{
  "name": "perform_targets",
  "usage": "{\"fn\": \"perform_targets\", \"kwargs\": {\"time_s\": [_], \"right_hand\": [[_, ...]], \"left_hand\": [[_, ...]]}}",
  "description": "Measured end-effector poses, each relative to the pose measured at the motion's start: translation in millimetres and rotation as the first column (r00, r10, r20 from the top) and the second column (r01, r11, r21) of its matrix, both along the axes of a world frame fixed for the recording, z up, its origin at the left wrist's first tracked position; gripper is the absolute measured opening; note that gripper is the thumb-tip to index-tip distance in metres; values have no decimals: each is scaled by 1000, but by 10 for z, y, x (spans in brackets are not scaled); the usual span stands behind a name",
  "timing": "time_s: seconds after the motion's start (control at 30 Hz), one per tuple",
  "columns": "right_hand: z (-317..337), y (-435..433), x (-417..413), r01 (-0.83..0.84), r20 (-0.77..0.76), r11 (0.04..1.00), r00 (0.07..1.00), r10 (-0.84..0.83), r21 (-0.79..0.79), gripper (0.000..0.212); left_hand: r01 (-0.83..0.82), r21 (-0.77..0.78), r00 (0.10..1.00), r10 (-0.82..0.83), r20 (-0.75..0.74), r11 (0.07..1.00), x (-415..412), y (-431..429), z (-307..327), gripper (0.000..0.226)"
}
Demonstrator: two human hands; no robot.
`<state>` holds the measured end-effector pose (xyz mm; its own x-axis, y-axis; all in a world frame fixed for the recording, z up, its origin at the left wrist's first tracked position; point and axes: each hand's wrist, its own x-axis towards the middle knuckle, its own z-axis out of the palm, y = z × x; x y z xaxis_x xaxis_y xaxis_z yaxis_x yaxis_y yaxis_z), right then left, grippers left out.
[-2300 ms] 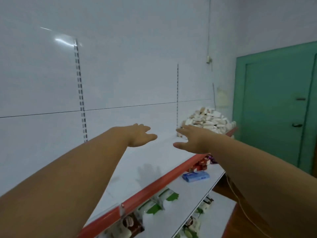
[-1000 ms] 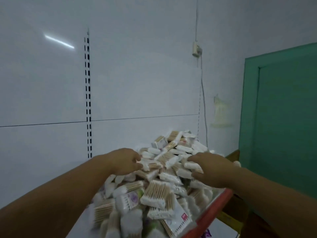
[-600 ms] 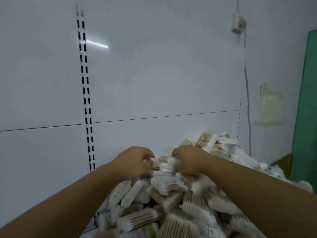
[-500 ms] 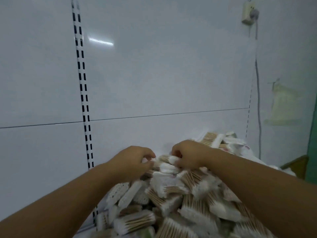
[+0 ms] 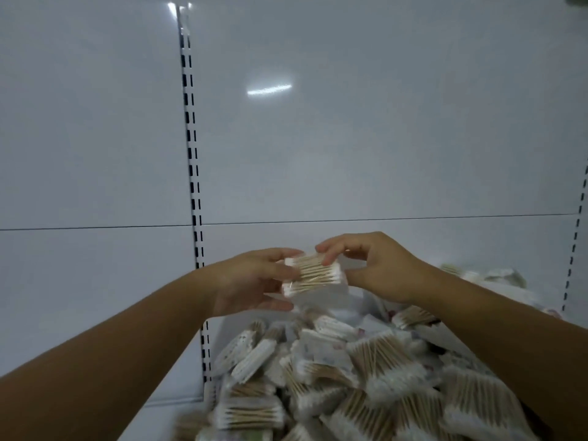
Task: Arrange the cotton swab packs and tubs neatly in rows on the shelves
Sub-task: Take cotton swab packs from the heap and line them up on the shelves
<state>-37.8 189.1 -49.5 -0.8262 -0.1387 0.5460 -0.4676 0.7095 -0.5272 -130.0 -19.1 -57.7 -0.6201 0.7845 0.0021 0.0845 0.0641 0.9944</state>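
Nearest to the camera, two bare forearms enter from the lower corners and reach forward. Between them, on the white shelf (image 5: 159, 418), lies a big loose pile of cotton swab packs (image 5: 366, 377). The packs are small and clear, with wooden sticks and white cotton ends, and they lie across each other in every direction, not in rows. The lowest packs are blurred and I cannot tell the print on them.

Above the far part of the pile, both hands hold one cotton swab pack (image 5: 313, 275) in the air, apart from the pile. This pack is almost level, with its sticks running left to right. The left hand (image 5: 251, 281) grips its left end: the thumb lies over the top, and the fingers (image 5: 280, 305) are curled under it. The right hand (image 5: 378, 268) pinches the right part of the pack, with a fingertip (image 5: 327, 257) on the upper edge and the thumb at the right end. Its other fingers are bent loosely above the pack.

Behind the hands stands the white back panel (image 5: 381, 138) of the shelving, with one thin horizontal seam across it. A slotted upright (image 5: 191, 154) runs down the panel left of the hands, and a second slotted upright (image 5: 576, 243) shows at the right edge. A light reflection (image 5: 269, 88) shines high on the panel.
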Motion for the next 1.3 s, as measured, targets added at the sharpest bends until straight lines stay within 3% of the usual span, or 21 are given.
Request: {"fn": "perform_targets", "kwargs": {"time_s": [0.07,0.13,0.23,0.3,0.37,0.4,0.47,0.6,0.67,0.73,0.8,0.87,0.97,1.07,1.1,1.17,1.23,1.3], "right_hand": [[-25,-13,-54,-34,58,995,998,39,-90,27],[-43,-95,-113,-36,155,986,986,61,-160,28],[-30,-193,-181,105,229,991,970,-82,-88,33],[-38,-159,-184,218,268,961,928,-258,170,41],[-123,-118,-178,191,325,815,849,-417,547,54],[-198,-104,-191,143,346,747,820,-457,649,54],[-332,-68,-239,125,345,736,823,-451,666,39],[-268,53,-235,173,332,893,885,-326,416,40],[-156,94,-157,204,344,978,916,-205,40,34],[-69,39,-101,153,313,931,949,-45,-330,33],[-30,-59,-82,60,271,901,960,65,-430,33],[-54,-193,-104,8,233,937,969,78,-348,30],[-111,-316,-181,120,129,970,987,-94,-210,23],[-164,-281,-235,212,178,954,968,-175,-212,30],[-187,-243,-250,242,227,959,952,-206,-146,35],[-240,-194,-277,263,327,952,896,-302,159,51],[-303,-231,-321,221,401,887,829,-390,405,66],[-344,-303,-394,186,450,854,784,-427,486,76]], "left_hand": [[33,-24,999,-34,-42,999,0,-43,-18,66],[29,-35,997,-32,-72,999,8,-67,-31,52],[-62,-61,994,56,-98,996,13,-105,-50,28],[-126,-41,986,120,-116,991,-11,-169,-73,22],[-158,0,985,158,-76,987,-29,-250,-102,27],[-158,22,987,158,-37,987,-35,-291,-118,34],[-143,24,990,143,5,989,-34,-347,-148,46],[-144,0,989,144,30,990,-66,-397,-168,56],[-172,11,984,172,43,985,-113,-399,-157,59],[-181,14,982,180,51,983,-120,-364,-142,57],[-146,27,987,144,69,989,-72,-283,-147,57],[-88,48,993,84,81,995,4,-181,-164,57],[-40,87,998,35,54,995,44,-65,-207,45],[-107,97,994,107,5,990,-5,-92,-232,39],[-140,99,990,141,-8,985,-31,-128,-235,38],[-193,91,980,196,-21,977,-70,-215,-245,36],[-242,64,969,244,-30,968,-99,-297,-273,36],[-288,53,957,290,-30,956,-109,-370,-318,36]]}}
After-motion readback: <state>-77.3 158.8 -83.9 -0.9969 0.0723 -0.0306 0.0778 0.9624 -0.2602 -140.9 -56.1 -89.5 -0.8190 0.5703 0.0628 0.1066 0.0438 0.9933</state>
